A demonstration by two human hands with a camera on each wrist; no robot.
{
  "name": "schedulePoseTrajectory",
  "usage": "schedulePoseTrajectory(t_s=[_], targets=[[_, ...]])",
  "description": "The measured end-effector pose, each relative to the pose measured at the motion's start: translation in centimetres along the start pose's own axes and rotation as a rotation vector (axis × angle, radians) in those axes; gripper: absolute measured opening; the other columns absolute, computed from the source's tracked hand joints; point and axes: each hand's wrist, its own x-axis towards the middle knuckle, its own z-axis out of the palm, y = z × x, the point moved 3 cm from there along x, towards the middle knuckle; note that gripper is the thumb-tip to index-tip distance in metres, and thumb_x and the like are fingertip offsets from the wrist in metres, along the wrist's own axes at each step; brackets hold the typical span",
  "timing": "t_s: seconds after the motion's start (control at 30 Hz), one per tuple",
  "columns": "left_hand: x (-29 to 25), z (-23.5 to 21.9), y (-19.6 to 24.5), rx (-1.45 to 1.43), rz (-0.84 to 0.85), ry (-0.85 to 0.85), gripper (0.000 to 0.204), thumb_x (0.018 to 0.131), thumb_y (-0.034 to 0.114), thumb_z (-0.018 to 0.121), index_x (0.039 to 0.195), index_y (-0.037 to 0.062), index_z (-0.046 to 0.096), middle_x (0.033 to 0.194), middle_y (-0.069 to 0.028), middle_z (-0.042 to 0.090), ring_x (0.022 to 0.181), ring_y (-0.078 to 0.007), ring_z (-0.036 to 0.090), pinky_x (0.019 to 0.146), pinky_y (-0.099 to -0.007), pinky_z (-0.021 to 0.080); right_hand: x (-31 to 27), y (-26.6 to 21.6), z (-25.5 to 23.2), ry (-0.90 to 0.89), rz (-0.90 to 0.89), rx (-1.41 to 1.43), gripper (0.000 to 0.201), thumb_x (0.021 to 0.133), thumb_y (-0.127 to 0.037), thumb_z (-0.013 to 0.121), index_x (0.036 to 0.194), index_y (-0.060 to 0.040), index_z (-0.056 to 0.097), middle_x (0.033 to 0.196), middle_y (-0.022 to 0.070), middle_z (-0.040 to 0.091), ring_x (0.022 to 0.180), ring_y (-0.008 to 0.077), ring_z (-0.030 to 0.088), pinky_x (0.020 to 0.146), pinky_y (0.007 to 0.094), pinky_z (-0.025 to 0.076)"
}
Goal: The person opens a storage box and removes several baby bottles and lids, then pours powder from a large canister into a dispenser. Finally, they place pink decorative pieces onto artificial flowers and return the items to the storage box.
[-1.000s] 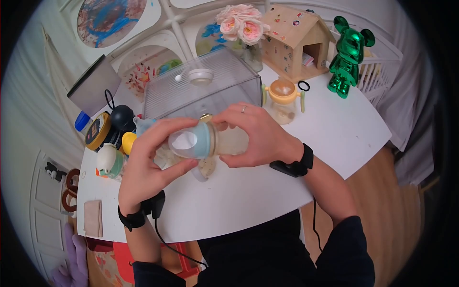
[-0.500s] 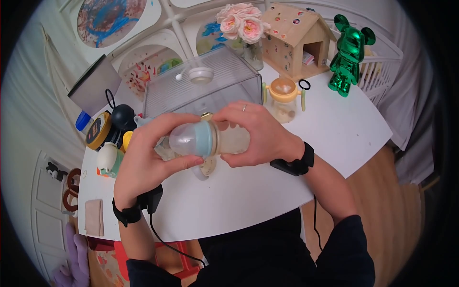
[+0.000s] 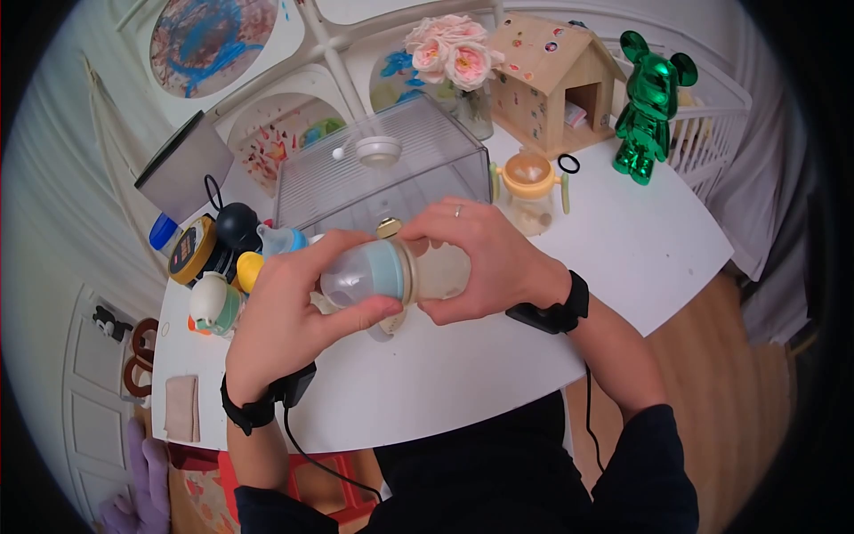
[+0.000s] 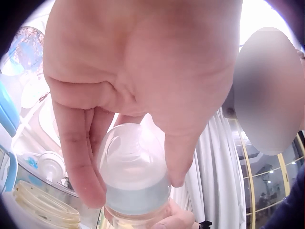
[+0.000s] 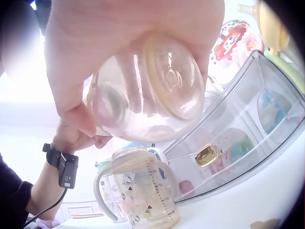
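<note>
A baby bottle with a pale blue collar and clear domed cap lies sideways between both hands in the head view. The left hand grips the collar and cap, thumb below and fingers above. The right hand holds the clear body at its base end. Under the bottle, a handled bottle with printed markings stands on the white table, mostly hidden from the head view by the hands.
Behind the hands is a clear ribbed box with a gold clasp. To its right stand an orange-topped cup, a wooden house and a green bear figure. Several bottles, a black ball and a folded cloth are on the left.
Both hands have moved slightly lower and to the right in the head view with the bottle. The left thumb has shifted further right along the collar.
</note>
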Motion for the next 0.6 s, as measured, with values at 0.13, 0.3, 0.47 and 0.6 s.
schedulePoseTrajectory(t_s=[0.13,0.3,0.47,0.6], targets=[[0.0,0.5,-0.2,0.027,0.151,0.035,0.068,0.078,0.028,0.101,0.135,0.0027,0.074,0.108,-0.0117,0.079,0.094,-0.0239,0.076,0.088,-0.0342,0.058,-0.2,0.2,-0.2,-0.047,0.108,0.077,0.058,0.065,-0.030,0.094,0.115,-0.0069,0.074,0.096,0.0077,0.072,0.093,0.0290,0.071,0.082,0.0395,0.058],[-0.1,1.3,-2.1,-0.033,0.134,-0.016,0.074,0.074,0.028,0.103,0.138,0.0039,0.074,0.115,-0.0126,0.080,0.102,-0.0243,0.076,0.093,-0.0348,0.057,-0.2,0.4,-0.4,-0.256,0.312,0.151,0.053,0.065,-0.032,0.094,0.108,-0.0068,0.076,0.090,0.0069,0.073,0.084,0.0262,0.071,0.078,0.0377,0.058],[-0.5,1.2,-2.1,0.017,0.233,-0.026,0.074,0.075,0.030,0.102,0.138,0.0042,0.075,0.119,-0.0145,0.081,0.103,-0.0291,0.077,0.095,-0.0361,0.057,-0.4,0.3,0.0,-0.370,0.441,0.271,0.051,0.067,-0.029,0.095,0.108,-0.0061,0.074,0.088,0.0034,0.072,0.079,0.0204,0.066,0.076,0.0336,0.056],[-0.3,0.8,-1.1,0.114,0.268,-0.033,0.075,0.073,0.029,0.102,0.139,0.0035,0.075,0.118,-0.0134,0.081,0.103,-0.0267,0.077,0.096,-0.0355,0.057,-0.2,0.0,-0.6,-0.361,0.442,0.245,0.051,0.068,-0.029,0.093,0.109,-0.0062,0.073,0.090,0.0064,0.072,0.081,0.0235,0.069,0.077,0.0350,0.056]])
